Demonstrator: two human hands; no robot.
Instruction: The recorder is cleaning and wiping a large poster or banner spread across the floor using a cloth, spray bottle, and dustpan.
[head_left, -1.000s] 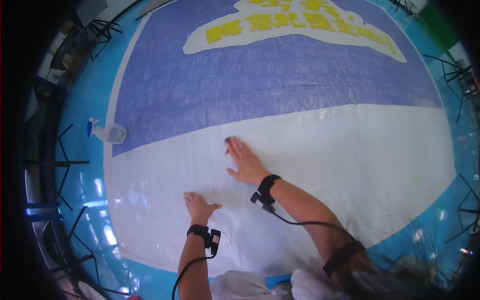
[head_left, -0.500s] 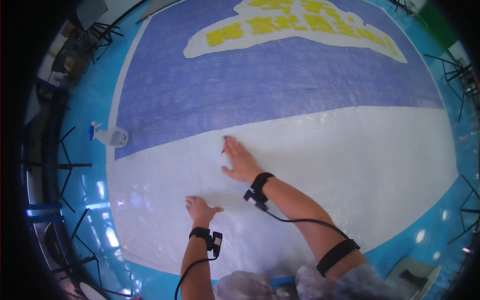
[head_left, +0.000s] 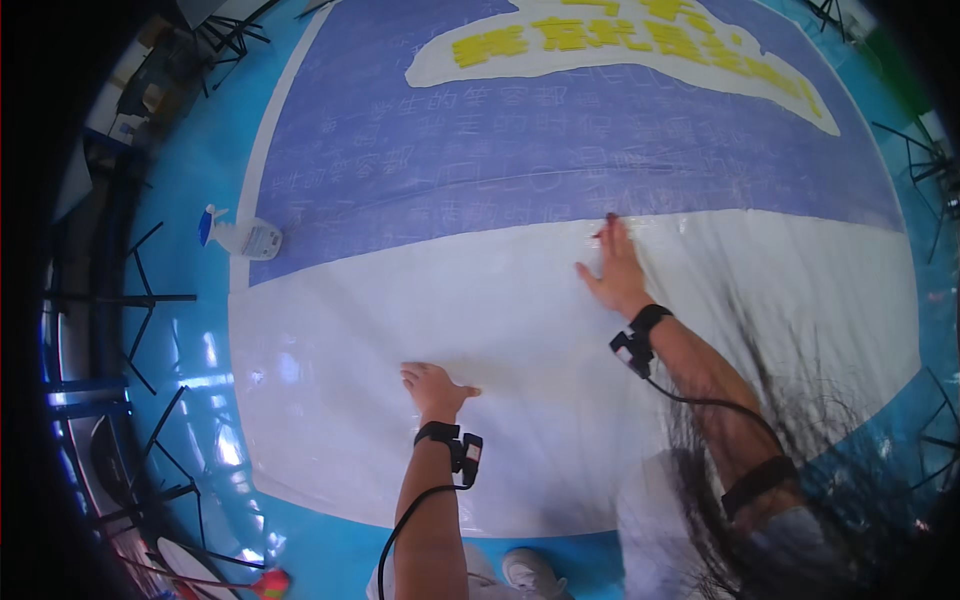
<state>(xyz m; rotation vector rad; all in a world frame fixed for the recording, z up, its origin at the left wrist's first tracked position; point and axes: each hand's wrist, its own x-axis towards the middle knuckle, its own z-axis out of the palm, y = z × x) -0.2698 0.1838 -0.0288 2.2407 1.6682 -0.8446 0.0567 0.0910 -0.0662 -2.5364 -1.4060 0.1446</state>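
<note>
A huge flat sheet lies on the floor, its far part blue-purple and its near part white [head_left: 350, 320]. My right hand [head_left: 618, 275] reaches out to the edge where the two colours meet, fingers extended over the surface. A small red thing [head_left: 601, 236] shows at its fingertips, mostly covered by them; its kind cannot be made out. Nearer to me, my left hand [head_left: 436, 390] rests on the white part with thumb and fingers spread, holding nothing. Faint pale writing covers the blue-purple part [head_left: 450, 150].
A white spray bottle with a blue head [head_left: 255, 240] lies at the sheet's left edge. Farther off is a white cloud shape with yellow lettering [head_left: 560, 38]. Black metal stands [head_left: 150, 300] line the glossy blue floor at left. My shoe [head_left: 530, 572] is by the near edge.
My right hand has slid right and away along the colour border, with the red thing moving along. My left hand stays flat on the white. The view has shifted, and dark hair now hangs at right.
</note>
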